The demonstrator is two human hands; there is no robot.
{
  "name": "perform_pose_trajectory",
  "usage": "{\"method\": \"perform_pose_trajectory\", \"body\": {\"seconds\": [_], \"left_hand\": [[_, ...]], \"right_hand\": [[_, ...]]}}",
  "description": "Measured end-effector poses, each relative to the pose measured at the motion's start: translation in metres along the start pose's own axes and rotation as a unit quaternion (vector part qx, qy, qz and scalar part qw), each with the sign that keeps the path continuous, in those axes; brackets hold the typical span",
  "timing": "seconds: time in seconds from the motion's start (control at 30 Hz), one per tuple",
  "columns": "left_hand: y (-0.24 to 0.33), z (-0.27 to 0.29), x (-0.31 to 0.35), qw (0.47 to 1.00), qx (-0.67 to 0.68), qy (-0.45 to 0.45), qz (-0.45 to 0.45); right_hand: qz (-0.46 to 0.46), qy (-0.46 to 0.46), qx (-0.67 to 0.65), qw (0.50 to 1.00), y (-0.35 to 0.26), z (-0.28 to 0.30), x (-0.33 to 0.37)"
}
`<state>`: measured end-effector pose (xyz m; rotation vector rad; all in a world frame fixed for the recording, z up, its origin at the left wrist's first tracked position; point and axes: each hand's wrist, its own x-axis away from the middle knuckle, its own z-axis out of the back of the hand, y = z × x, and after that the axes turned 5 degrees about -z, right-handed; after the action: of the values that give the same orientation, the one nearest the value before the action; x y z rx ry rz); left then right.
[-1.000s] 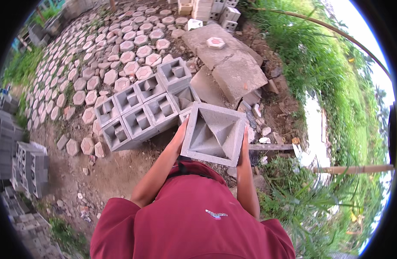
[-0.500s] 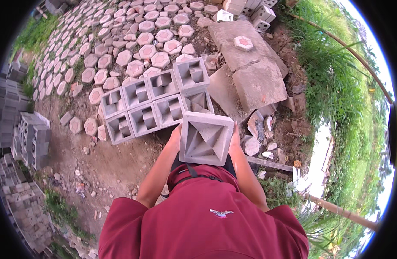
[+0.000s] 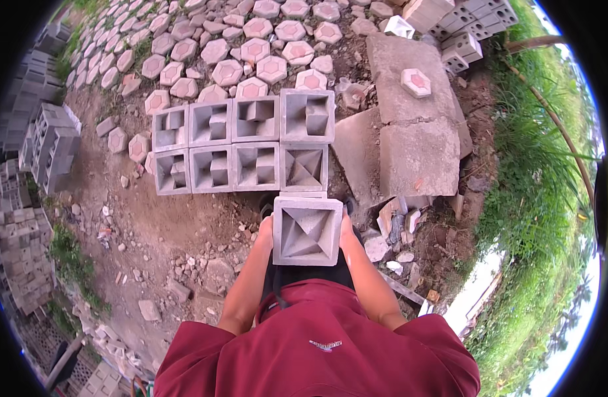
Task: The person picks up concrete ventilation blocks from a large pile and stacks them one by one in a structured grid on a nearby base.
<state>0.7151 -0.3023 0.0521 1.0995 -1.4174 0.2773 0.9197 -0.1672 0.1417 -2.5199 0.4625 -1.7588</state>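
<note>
Between my two hands is a square grey concrete ventilation block, its recessed face with slanting facets turned up. My left hand is closed against its left side, and my right hand grips the right side; the fingertips of both are hidden. Just beyond the held block stand two rows of similar ventilation blocks, packed edge to edge. The nearest of these, a block with the same faceted pattern, sits at the right end of the near row. Whether the held block touches the row, I cannot tell.
Hexagonal pavers cover the ground at the far left. A cracked concrete slab with one hexagonal paver on it lies right of the rows. Rubble lies near my right arm. More blocks are stacked at left; grass grows at right.
My view has turned, so the rows of blocks now lie level instead of slanted. The held block appears slightly lower in the picture, still between both hands.
</note>
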Motion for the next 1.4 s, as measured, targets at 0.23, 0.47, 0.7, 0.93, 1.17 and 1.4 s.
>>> {"method": "perform_pose_trajectory", "body": {"seconds": [0.23,0.47,0.7,0.93,1.17,1.4], "left_hand": [[0.020,-0.053,-0.070,0.994,0.070,-0.022,-0.086],[0.090,-0.111,-0.110,0.987,0.039,-0.022,-0.157],[0.085,-0.080,-0.169,0.947,-0.158,0.096,-0.263],[0.085,-0.094,-0.195,0.963,-0.115,0.071,-0.232],[0.061,-0.069,-0.234,0.944,-0.201,0.105,-0.241],[0.071,-0.083,-0.235,0.959,-0.172,0.079,-0.212]], "right_hand": [[0.031,0.027,0.046,0.998,-0.061,0.026,-0.097],[0.071,-0.072,0.035,0.994,-0.113,0.009,-0.156],[0.071,-0.079,0.060,0.993,-0.118,0.001,-0.207],[0.055,-0.026,0.065,0.996,-0.130,0.011,-0.229],[0.037,-0.012,0.028,0.999,-0.133,-0.013,-0.223],[0.105,0.142,0.105,0.979,-0.134,0.009,-0.244]]}}
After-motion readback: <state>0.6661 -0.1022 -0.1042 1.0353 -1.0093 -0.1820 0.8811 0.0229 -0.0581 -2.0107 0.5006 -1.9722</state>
